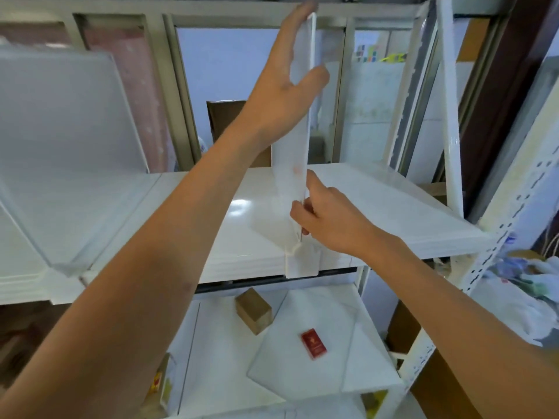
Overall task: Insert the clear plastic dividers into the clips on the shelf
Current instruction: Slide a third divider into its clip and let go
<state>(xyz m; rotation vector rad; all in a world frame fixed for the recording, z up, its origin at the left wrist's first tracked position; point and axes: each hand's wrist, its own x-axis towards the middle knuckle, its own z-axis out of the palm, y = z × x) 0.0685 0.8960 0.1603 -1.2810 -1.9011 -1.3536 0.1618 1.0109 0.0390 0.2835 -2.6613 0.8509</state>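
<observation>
Overhead, left hand [284, 95] steadies divider [298, 122] — right hand [329, 219] pinches below.

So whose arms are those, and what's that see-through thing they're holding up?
There is no machine here. A person wears a camera on their head, so you see their own two arms. The left hand steadies the top of a clear plastic divider, standing upright. The right hand pinches its lower edge, just above a white clip on the front of the white shelf. On the shelf below lie a small brown box, a little red box and another clear sheet.
</observation>
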